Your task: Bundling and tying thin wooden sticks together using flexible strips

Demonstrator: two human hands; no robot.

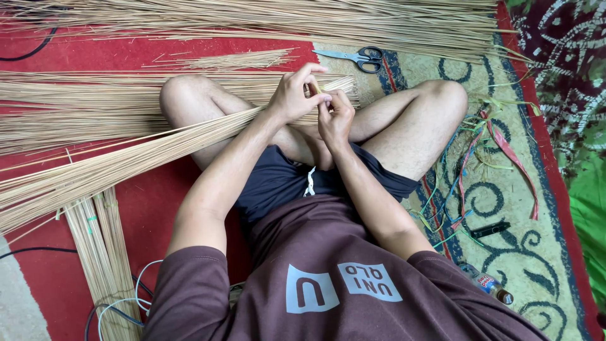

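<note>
Head view: a person sits cross-legged on a red carpet (151, 202), in dark shorts and a brown shirt. The left hand (291, 95) is curled closed around the end of a bundle of thin tan sticks (126, 161), which slants from the lower left across the left thigh up to the hands. The right hand (334, 117) is just beside the left, touching it, fingers pinched together on a thin yellow-green strip (317, 87) at the bundle's end; the exact grip on the strip is too small to tell.

More loose sticks lie in layers along the top edge and at the left. A flat tied bundle (101, 252) lies by the left arm. Scissors (356, 58) rest on a patterned mat (536, 252) beyond the knees. Coloured strips (492, 145), a small dark lighter (491, 229) and a bottle (489, 283) lie on that mat to the right.
</note>
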